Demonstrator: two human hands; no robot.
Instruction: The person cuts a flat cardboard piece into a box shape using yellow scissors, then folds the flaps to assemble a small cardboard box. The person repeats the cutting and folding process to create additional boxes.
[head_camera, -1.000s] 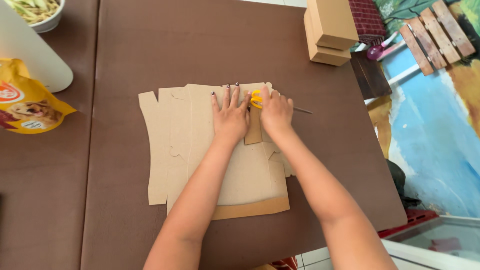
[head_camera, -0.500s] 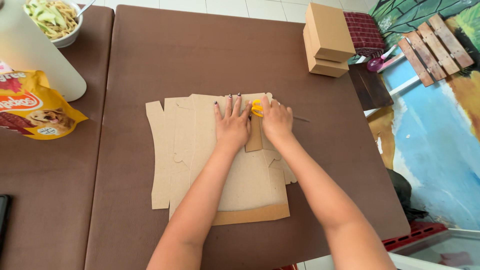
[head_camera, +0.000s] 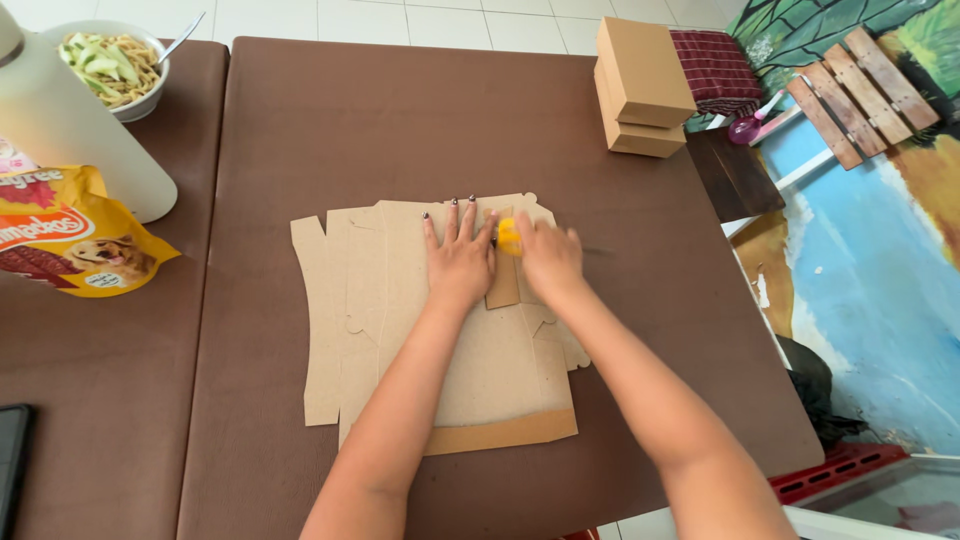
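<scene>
On the brown table (head_camera: 400, 110), we press our spread left hand (head_camera: 458, 262) flat on cardboard sheets (head_camera: 370, 300), right hand (head_camera: 548, 258) beside it gripping yellow-handled scissors (head_camera: 509, 237), two stacked boxes (head_camera: 640, 85) at the table's far edge.

The brown table (head_camera: 400, 120) carries a stack of flat cardboard cut-outs (head_camera: 440, 330) near its front edge and two stacked cardboard boxes (head_camera: 640, 85) at its far right corner. A second brown table (head_camera: 90, 350) adjoins on the left — it carries a bowl of noodles (head_camera: 110, 65), a white jug (head_camera: 70, 140), a yellow pet-food pouch (head_camera: 75, 245) and a dark phone (head_camera: 10, 460).
</scene>
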